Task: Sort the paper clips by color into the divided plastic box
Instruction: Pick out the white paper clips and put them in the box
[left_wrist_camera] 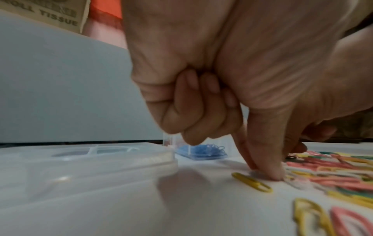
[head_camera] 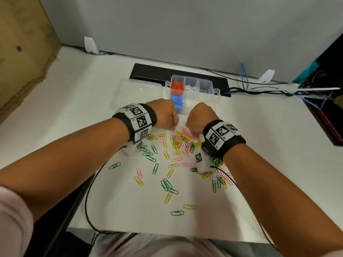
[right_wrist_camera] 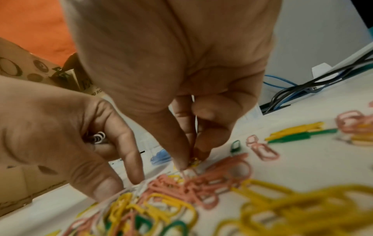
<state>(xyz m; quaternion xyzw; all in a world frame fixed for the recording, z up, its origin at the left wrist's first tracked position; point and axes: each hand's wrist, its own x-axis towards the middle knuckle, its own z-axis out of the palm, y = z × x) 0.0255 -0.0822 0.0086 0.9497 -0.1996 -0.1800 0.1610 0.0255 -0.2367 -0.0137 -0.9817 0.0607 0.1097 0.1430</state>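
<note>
- Right hand (right_wrist_camera: 171,63): thumb and forefinger tips pinched together at the far edge of the paper clips (head_camera: 181,140), apparently on a yellow clip; blurred.
- Left hand (right_wrist_camera: 50,127): white clips (right_wrist_camera: 98,137) curled in the palm, forefinger pressing the table (head_camera: 92,108).
- Divided plastic box (head_camera: 204,86) lies just beyond both hands, lid open to the left.
- Filled compartments: orange, white, blue. Loose clips: pink, yellow, green, too many to count.

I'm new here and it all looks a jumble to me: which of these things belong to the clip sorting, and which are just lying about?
Part of the job:
- loose paper clips on the table
- divided plastic box, holding orange clips, blue clips and white clips
- left hand, holding white clips
- right hand, picking at the pile

Just lying about:
- cardboard box
- cables
- black tray
</note>
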